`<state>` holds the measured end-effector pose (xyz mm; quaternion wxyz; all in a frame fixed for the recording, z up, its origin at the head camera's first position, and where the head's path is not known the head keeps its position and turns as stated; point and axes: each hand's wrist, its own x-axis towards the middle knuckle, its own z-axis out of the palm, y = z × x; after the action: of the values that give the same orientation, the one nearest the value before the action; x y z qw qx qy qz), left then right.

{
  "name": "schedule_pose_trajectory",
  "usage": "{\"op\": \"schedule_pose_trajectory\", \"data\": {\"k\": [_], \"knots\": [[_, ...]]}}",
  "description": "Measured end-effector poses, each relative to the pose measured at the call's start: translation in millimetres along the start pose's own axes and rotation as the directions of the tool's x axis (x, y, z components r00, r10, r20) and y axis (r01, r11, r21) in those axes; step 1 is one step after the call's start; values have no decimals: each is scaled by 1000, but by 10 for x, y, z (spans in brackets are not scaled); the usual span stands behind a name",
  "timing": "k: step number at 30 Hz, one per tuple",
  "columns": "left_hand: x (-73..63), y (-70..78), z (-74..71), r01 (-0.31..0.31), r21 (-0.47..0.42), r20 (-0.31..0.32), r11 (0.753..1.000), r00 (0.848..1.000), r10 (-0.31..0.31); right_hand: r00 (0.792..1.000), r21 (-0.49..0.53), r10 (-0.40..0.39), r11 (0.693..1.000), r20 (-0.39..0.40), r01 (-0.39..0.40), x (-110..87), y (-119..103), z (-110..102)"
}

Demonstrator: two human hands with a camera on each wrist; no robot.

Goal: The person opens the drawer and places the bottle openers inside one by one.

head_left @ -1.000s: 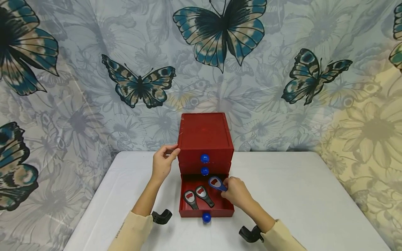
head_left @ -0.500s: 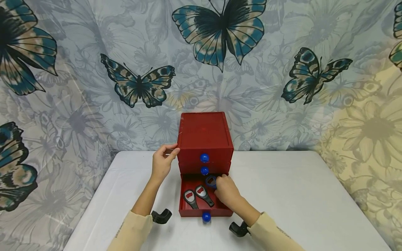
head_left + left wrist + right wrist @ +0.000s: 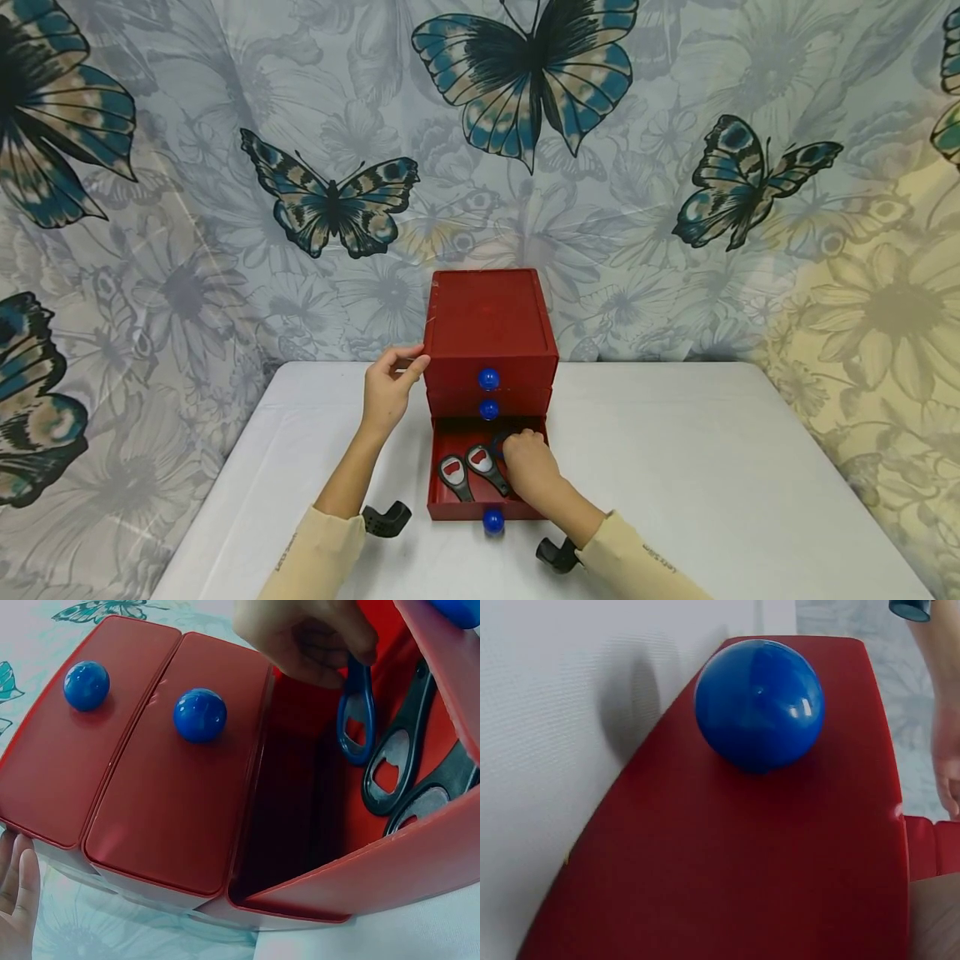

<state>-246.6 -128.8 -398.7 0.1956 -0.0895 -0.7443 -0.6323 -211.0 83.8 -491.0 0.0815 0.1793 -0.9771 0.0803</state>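
My right hand [image 3: 532, 467] reaches into the pulled-out bottom drawer [image 3: 450, 510] of a red drawer cabinet [image 3: 487, 317]. It pinches a blue bottle opener [image 3: 360, 696] by the handle, the head low toward the drawer floor; in the head view the hand hides most of it. Two black bottle openers lie to its left: one [image 3: 487, 469] right beside the hand, the other [image 3: 453, 475] near the drawer's left wall. My left hand [image 3: 384, 396] touches the cabinet's upper left front corner, its fingers [image 3: 26, 889] lying along the side.
Two upper drawers stay closed, each with a blue knob [image 3: 489, 379]. A third blue knob [image 3: 759, 705] sticks out from the open drawer's front. The cabinet stands on a white-covered table [image 3: 675, 467], before a butterfly-patterned cloth [image 3: 600, 217].
My right hand has moved left and down into the drawer with the blue bottle opener, bringing it beside the black ones. My left hand has stayed at the cabinet corner.
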Motion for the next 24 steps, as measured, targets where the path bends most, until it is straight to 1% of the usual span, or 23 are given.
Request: {"op": "schedule_pose_trajectory", "data": {"k": [3,7,9,16,24], "knots": [[0,-5,0,-5,-2,-1,1000,1000,5,1000,30,12,999,26,-12,-4,4,30],[1,-10,-2,-12,-6,-2,1000,1000,12,994,109,24,993,108,-36,-4,21,65],[2,-11,-1,-13,-9,-1,1000,1000,13,990,133,30,990,137,-49,-3,30,81],[8,-26,1,-10,-13,3,1000,1000,10,993,111,44,992,107,-56,6,49,91],[13,-63,7,-4,-20,-2,1000,1000,4,991,125,58,989,123,-74,-12,47,50]]}}
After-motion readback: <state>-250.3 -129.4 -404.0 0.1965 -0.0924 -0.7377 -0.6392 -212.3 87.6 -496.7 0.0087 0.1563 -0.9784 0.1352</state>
